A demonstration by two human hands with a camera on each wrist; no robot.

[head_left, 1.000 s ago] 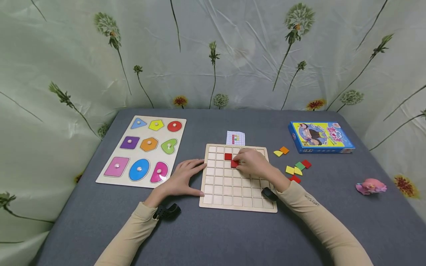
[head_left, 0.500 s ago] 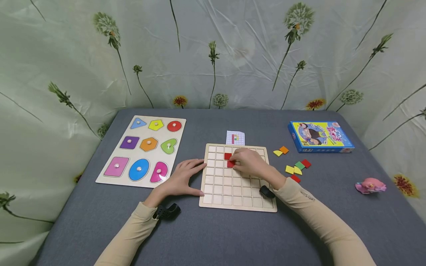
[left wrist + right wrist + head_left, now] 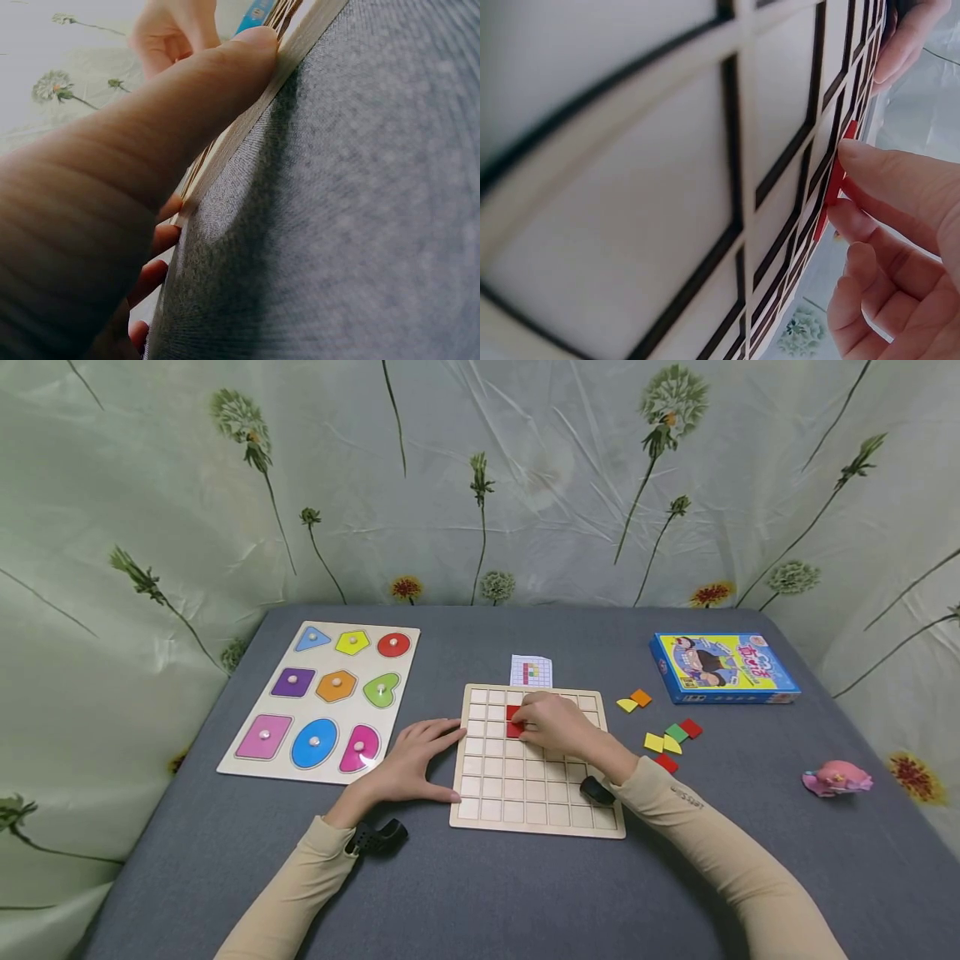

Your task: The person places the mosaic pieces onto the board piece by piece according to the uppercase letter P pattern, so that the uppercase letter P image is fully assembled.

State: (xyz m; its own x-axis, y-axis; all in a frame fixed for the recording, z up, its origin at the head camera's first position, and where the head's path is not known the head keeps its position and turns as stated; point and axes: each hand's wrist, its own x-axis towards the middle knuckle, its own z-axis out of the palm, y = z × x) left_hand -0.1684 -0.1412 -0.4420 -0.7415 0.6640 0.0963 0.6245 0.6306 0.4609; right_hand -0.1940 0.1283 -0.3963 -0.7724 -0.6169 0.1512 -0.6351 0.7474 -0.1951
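In the head view a wooden grid board [image 3: 491, 789] lies in the middle of the table. My left hand [image 3: 414, 767] rests at its left edge, thumb and fingertips touching the rim with the fingers extended. Over the upper part of the board, my right hand [image 3: 558, 724] pinches a red square tile [image 3: 835, 180] between thumb and fingers, low against the grid. Directly behind that tile a second red tile [image 3: 512, 711] sits in a cell. Part of the board is hidden under the right hand. A small printed pattern card [image 3: 531, 671] lies beyond the board's far edge.
To the right lie loose tiles: orange [image 3: 641, 698], green [image 3: 677, 733], red [image 3: 667, 763] and several others. A blue box [image 3: 724, 669] is at the back right, with a pink figurine [image 3: 837, 779] nearer. A knobbed shape puzzle [image 3: 318, 702] lies at the left.
My right hand has slid the red tile slightly left across the grid, so it now lines up in front of the other red tile. The left hand has stayed at the board's edge.
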